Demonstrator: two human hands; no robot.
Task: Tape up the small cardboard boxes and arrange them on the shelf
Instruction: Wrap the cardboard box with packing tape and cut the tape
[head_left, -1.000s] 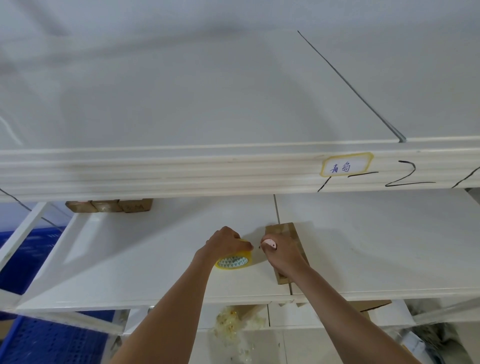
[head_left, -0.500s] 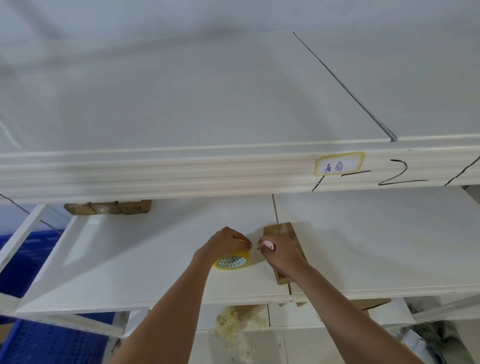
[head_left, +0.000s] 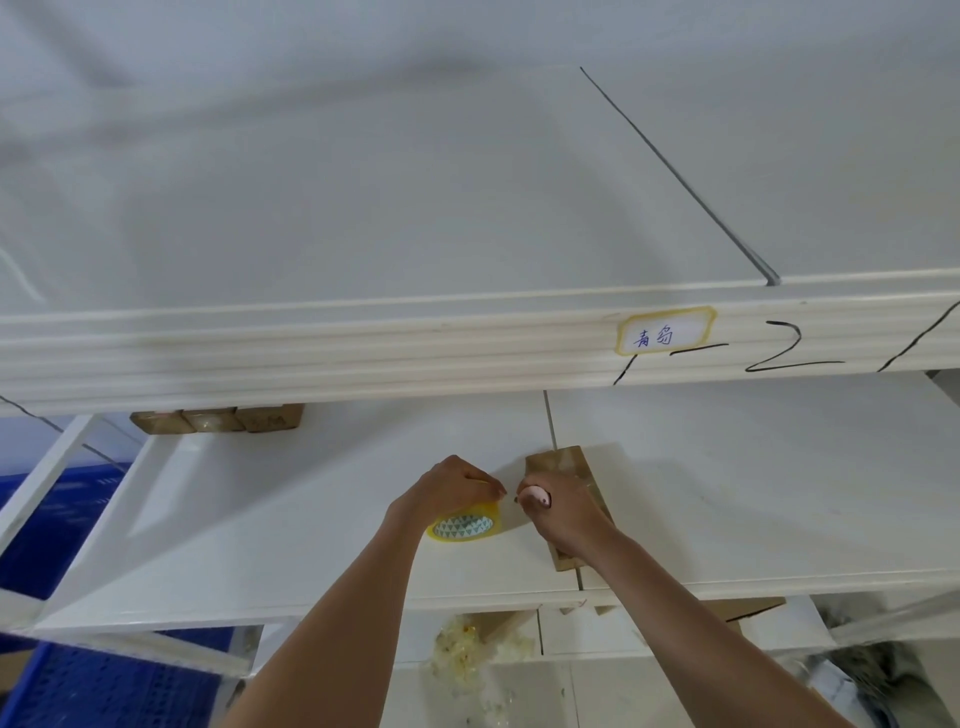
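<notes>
Step in hand: taping. My left hand (head_left: 449, 488) grips the yellow tape roll (head_left: 464, 526); my right hand (head_left: 563, 514) holds a small pink cutter (head_left: 535, 496) over the cardboard box (head_left: 563, 460) on the shelf (head_left: 311, 519). Next, I judge: sever the strip, press it flat.

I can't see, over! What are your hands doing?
Left hand grips tape roll. Right hand holds pink cutter, on cardboard box. Nothing blocking.
</notes>
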